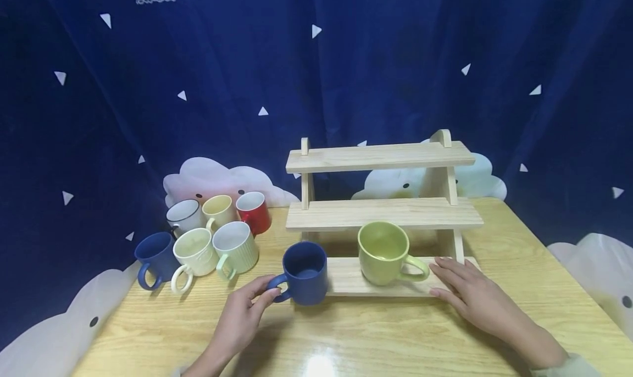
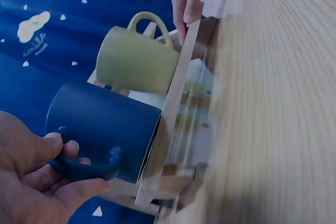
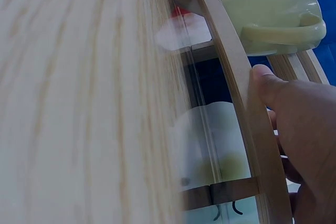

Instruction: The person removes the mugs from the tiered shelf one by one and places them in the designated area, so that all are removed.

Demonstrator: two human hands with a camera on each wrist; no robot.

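My left hand [image 1: 243,315] pinches the handle of a dark blue mug [image 1: 309,281] between thumb and fingers. The mug stands upright over the left end of the bottom board [image 1: 343,281] of a wooden three-tier shelf. In the left wrist view a thin dark line shows under the blue mug [image 2: 100,121]; whether it fully touches the board, I cannot tell. To its right a yellow-green mug [image 1: 381,256] sits on the same board, handle pointing right. My right hand [image 1: 477,297] rests on the board's right end, thumb at the front edge [image 3: 252,129], fingers extended.
Several mugs stand together on the table [image 1: 163,333] at left: blue [image 1: 160,259], cream [image 1: 195,256], pale green ribbed [image 1: 237,250], white dark-rimmed [image 1: 185,217], yellow [image 1: 220,212] and red [image 1: 258,217]. Middle [image 1: 381,215] and top [image 1: 378,157] boards rise behind. A blue curtain [image 1: 222,64] hangs at the back.
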